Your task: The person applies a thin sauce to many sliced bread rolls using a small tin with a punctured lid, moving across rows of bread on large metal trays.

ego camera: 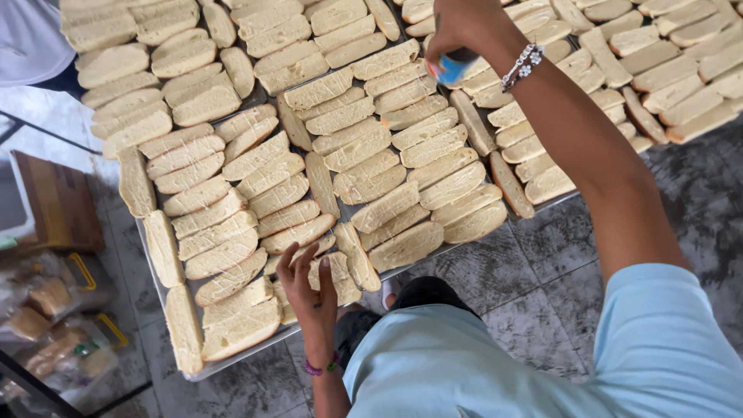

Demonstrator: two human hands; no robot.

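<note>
**Two hands over trays of split bread**

The left hand (pixel 309 282) lies flat on the near edge of a metal tray (pixel 166 298), fingers spread and palm down on a bread half (pixel 334 272). Its grip is open; it presses on the bread and closes round nothing. A purple band sits on that wrist.

The right hand (pixel 457 31) reaches far out over the middle of the trays, arm stretched from a light blue sleeve. Its grip is closed round a small blue tool (pixel 453 68), which shows an orange tip at its lower left end and points down toward the bread beneath. What kind of tool it is cannot be told. A beaded bracelet (pixel 522 66) circles the right wrist.

The tool is in the right hand, above the rows of bread near the top centre of the view, well apart from the left hand.

The trays stand edge to edge on a grey tiled floor (pixel 542 286), packed with pale halves in close rows, some set crosswise along the edges. At the left are a brown cardboard box (pixel 58 201) and clear bags of bread (pixel 46 317). Another person's white garment (pixel 31 39) shows in the top left corner.
</note>
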